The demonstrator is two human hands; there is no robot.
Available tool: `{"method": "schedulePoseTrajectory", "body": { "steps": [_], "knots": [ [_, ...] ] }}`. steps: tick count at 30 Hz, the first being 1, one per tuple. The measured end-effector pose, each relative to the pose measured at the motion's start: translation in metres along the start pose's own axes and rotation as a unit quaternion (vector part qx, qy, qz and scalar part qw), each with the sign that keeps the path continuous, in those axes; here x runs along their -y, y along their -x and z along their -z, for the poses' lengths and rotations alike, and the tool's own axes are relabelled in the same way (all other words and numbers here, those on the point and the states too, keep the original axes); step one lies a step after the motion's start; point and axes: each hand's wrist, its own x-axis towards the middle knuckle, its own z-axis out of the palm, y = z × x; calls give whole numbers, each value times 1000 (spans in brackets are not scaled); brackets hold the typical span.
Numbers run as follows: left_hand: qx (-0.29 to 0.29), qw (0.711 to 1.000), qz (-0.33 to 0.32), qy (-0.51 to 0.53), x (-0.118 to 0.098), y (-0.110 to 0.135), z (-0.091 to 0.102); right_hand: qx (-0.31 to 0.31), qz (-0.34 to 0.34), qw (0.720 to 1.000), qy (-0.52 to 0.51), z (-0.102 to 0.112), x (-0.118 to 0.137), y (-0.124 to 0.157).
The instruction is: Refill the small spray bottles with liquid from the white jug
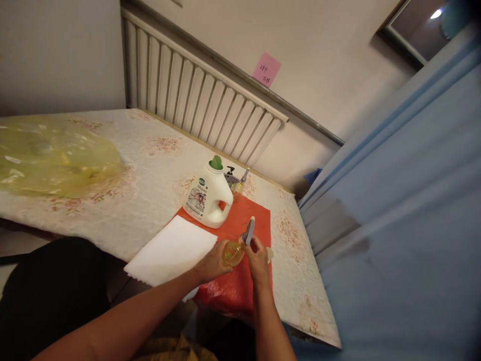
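My left hand (pixel 212 263) is wrapped round a small clear bottle (pixel 232 254) of yellow liquid, tilted over a red plastic sheet (pixel 244 286). At the bottle's neck, my right hand (pixel 258 256) has its fingers closed on a grey spray head (pixel 249 231). I cannot tell whether the head is screwed on or loose. A pale round piece (pixel 269 254) shows just beside my right hand, partly hidden by it. Behind both hands stands a large cream jug (pixel 208 198) with a handle, a printed label and a green piece (pixel 216 162) in its mouth.
Behind the jug are a bottle with a black pump (pixel 230 171) and a small bottle with a grey head (pixel 239 185). White paper (pixel 173 248) lies left of my hands. A yellow plastic bag (pixel 56 160) covers the table's left. Blue curtain (pixel 398 200) hangs right; a radiator (pixel 203 100) stands behind.
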Motion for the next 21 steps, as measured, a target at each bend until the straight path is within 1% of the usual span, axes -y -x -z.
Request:
{"method": "schedulePoseTrajectory", "body": {
  "steps": [9,15,21],
  "knots": [
    [-3,1000,-2,-3,1,0,-1,19,-13,1000,5,4,10,7],
    [3,1000,5,4,-2,0,0,26,-10,1000,9,5,8,8],
    [2,1000,-11,14,-1,1,-1,39,2,999,22,9,8,9]
  ]
}}
